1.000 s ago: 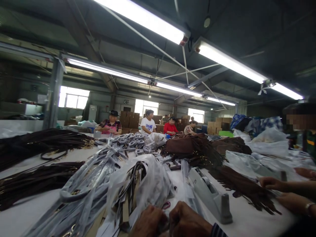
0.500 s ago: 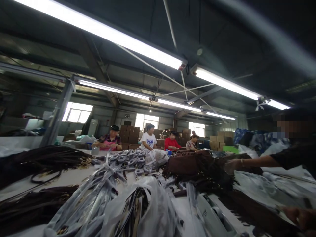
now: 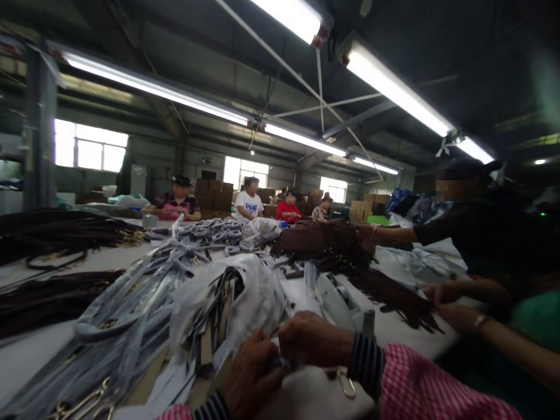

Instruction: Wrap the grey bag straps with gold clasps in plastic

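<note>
My left hand is at the bottom centre, its fingers curled round something dark that I cannot make out. Close beside it, my right hand is closed, with its fingertips pinched over the same spot. Under my right wrist lies a pale piece with a gold metal clasp. Just beyond my hands a clear plastic bag holds dark and beige strips. Plastic-wrapped grey straps spread to its left. A grey device stands behind my right hand.
Dark straps are heaped at the left, brown bags at the centre back. At the right, one person's arm reaches over the table and another person's hands hold brown strips. Several people sit across the table.
The view has tilted down, so the table shows more. Both my hands and checked sleeves have come into view at the bottom. More of the neighbouring person's arms shows at the right.
</note>
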Demonstrator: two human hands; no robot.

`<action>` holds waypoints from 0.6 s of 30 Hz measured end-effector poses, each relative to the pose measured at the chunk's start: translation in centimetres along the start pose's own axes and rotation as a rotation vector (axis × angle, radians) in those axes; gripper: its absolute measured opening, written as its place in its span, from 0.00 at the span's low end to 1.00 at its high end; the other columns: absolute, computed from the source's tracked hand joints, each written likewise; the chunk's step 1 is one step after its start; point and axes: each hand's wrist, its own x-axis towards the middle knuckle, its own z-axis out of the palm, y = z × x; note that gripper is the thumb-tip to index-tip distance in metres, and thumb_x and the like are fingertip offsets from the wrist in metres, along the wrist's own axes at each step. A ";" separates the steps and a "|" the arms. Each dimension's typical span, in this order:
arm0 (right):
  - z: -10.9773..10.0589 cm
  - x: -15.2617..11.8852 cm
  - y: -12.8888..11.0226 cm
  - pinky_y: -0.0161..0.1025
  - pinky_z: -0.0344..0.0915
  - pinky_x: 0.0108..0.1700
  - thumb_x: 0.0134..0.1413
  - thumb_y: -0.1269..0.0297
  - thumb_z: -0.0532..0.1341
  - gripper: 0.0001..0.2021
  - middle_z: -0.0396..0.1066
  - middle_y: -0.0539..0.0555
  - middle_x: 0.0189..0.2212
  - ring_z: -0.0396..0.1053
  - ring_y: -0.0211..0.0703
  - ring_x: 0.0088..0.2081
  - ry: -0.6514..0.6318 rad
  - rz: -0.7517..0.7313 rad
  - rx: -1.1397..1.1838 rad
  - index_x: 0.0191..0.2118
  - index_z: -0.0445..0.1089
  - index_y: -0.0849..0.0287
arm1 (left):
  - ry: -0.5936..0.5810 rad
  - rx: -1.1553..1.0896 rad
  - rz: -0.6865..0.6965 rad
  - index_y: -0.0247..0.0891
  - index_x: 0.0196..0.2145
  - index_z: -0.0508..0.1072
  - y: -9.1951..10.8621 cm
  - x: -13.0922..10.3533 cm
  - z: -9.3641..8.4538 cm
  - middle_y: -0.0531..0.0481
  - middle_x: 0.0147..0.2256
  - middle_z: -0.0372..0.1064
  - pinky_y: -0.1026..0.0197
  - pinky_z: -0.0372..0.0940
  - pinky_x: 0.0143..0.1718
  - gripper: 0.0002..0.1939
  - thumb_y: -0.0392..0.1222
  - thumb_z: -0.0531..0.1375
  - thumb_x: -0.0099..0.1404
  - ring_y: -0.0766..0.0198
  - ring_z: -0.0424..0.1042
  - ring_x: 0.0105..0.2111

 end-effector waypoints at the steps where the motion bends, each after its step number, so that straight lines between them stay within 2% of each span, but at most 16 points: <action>1: -0.7 0.0 0.1 0.33 0.54 0.28 0.55 0.75 0.65 0.05 0.73 0.50 0.23 0.66 0.36 0.25 -0.015 0.005 0.048 0.30 0.76 0.65 | -0.020 -0.023 -0.044 0.37 0.35 0.75 0.3 0.0 -0.1 0.46 0.36 0.67 0.52 0.61 0.42 0.09 0.46 0.60 0.66 0.53 0.67 0.40; 4: -2.5 0.3 0.6 0.29 0.57 0.29 0.56 0.79 0.64 0.06 0.71 0.47 0.21 0.66 0.33 0.24 -0.116 0.012 0.280 0.32 0.78 0.65 | -0.087 -0.081 -0.088 0.36 0.31 0.72 1.0 0.3 -1.1 0.48 0.36 0.64 0.54 0.59 0.42 0.12 0.48 0.59 0.67 0.55 0.66 0.39; 7: -3.3 0.8 0.8 0.28 0.57 0.29 0.54 0.81 0.64 0.07 0.69 0.46 0.19 0.65 0.31 0.23 -0.139 0.019 0.352 0.32 0.79 0.66 | -0.120 -0.106 -0.088 0.36 0.30 0.71 1.4 0.8 -2.2 0.49 0.35 0.63 0.55 0.58 0.42 0.16 0.51 0.57 0.69 0.56 0.65 0.39; 12: -2.4 1.0 0.2 0.32 0.56 0.31 0.57 0.75 0.65 0.05 0.74 0.49 0.23 0.69 0.36 0.26 -0.088 -0.004 0.154 0.32 0.78 0.63 | -0.121 -0.136 -0.109 0.37 0.30 0.72 1.3 0.8 -2.5 0.50 0.34 0.63 0.56 0.58 0.41 0.17 0.52 0.58 0.68 0.56 0.65 0.38; 15: -0.9 0.4 -0.7 0.37 0.54 0.29 0.59 0.72 0.63 0.04 0.77 0.53 0.29 0.71 0.41 0.29 -0.002 -0.029 -0.052 0.34 0.76 0.62 | -0.111 -0.163 -0.152 0.37 0.32 0.74 1.0 0.5 -2.0 0.49 0.35 0.65 0.56 0.59 0.41 0.16 0.52 0.59 0.67 0.56 0.66 0.38; 18: 0.8 -0.4 -1.4 0.39 0.54 0.29 0.56 0.74 0.61 0.06 0.78 0.54 0.33 0.73 0.43 0.31 0.094 -0.049 -0.126 0.40 0.73 0.61 | -0.086 -0.186 -0.167 0.38 0.35 0.77 0.4 0.3 -1.3 0.48 0.37 0.69 0.55 0.60 0.42 0.15 0.53 0.60 0.67 0.54 0.67 0.39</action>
